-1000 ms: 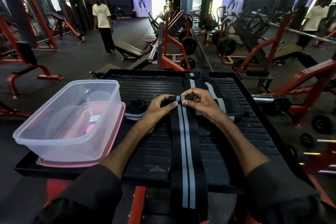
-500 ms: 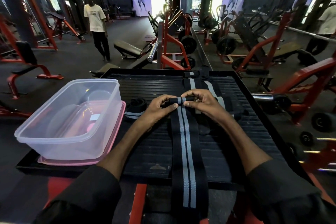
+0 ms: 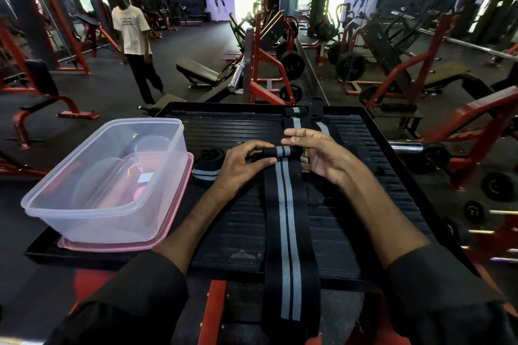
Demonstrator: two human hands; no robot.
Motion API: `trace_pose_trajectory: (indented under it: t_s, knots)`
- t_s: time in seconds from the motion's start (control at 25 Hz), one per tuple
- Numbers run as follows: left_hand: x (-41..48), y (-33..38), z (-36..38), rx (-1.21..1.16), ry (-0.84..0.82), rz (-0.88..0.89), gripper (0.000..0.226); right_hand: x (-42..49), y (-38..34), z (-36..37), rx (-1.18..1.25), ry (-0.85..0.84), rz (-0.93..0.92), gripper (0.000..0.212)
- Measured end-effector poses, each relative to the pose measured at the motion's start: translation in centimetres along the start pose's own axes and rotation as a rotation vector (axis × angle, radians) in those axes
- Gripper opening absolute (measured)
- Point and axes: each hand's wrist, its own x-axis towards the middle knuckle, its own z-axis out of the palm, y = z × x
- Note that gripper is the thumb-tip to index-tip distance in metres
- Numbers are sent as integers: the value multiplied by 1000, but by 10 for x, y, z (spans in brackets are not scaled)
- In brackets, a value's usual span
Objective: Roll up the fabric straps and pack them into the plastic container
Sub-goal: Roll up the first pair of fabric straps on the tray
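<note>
In the head view we see the black, grey-striped strap (image 3: 288, 218) lying along the tabletop (image 3: 229, 126) toward 6 o'clock, its far end wound into a roll (image 3: 283, 152) at centre. The grip of our left hand (image 3: 241, 165) is clamped on the roll. The grip of our right hand (image 3: 322, 157) is apart, straight fingers touching the roll's 3 o'clock end. The plastic container (image 3: 92, 218) sits at 9 o'clock on a pink lid (image 3: 179, 204).

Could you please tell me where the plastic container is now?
In the head view, the plastic container stands on the left side of the black platform, atop a pink lid, left of a bundled strap and the left hand.
</note>
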Motion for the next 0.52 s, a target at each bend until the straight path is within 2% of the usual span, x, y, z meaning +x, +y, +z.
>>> trace_pose_trajectory:
  t_s: [0.08,0.16,0.24,0.36,0.52]
  knots:
    - [0,1,0,12,4,22,32,2,3,-1,-131,23,19,27]
    - [-1,0,-1,25,18,42,31,2,5,-1,-325,-27,90,37]
    - [-1,-2,-3,27,19,55,32,1,6,-2,-353,-94,151,45]
    - [-2,-3,-2,48,-16,28,32,0,8,-5,-432,-99,72,40]
    - [-2,-2,-1,-9,-156,-171,29,-1,12,-5,-539,-76,-22,28]
